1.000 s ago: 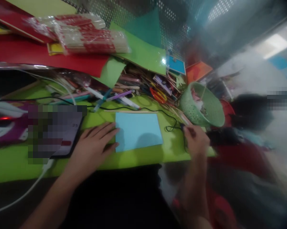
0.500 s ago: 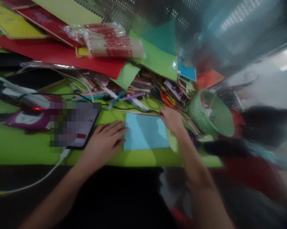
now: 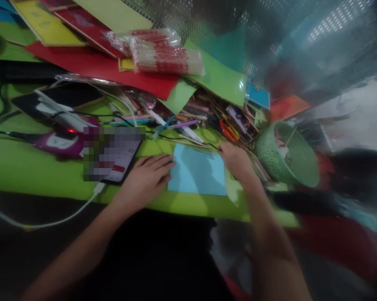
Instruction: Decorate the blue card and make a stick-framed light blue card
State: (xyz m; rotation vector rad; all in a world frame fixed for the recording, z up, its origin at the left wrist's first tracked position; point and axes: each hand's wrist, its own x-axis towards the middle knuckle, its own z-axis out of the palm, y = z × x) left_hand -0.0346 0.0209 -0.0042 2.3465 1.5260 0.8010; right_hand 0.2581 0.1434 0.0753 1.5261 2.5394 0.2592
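Observation:
A light blue sheet [image 3: 197,171] lies flat near the front edge of the green table. My left hand [image 3: 147,175] rests palm down with its fingers spread, the fingertips at the sheet's left edge. At the top right corner of the sheet is my right hand [image 3: 235,161], its fingers closed in a pinch; whatever is between the fingertips is hidden. A thin stick [image 3: 191,141] runs just behind the sheet's top edge. Left of my left hand lies a phone [image 3: 125,155] with a white cable plugged in.
A green basket [image 3: 287,154] leans at the right. Behind the sheet are pens, sticks and orange-handled scissors [image 3: 229,130]. Wrapped stick bundles [image 3: 169,58] lie on red paper [image 3: 113,75]. A purple power strip [image 3: 61,140] sits at the left. Someone's red clothing shows at the right.
The view has shifted, so the table's things appear farther right and the table looks tilted. Both hands keep nearly the same places at the blue sheet.

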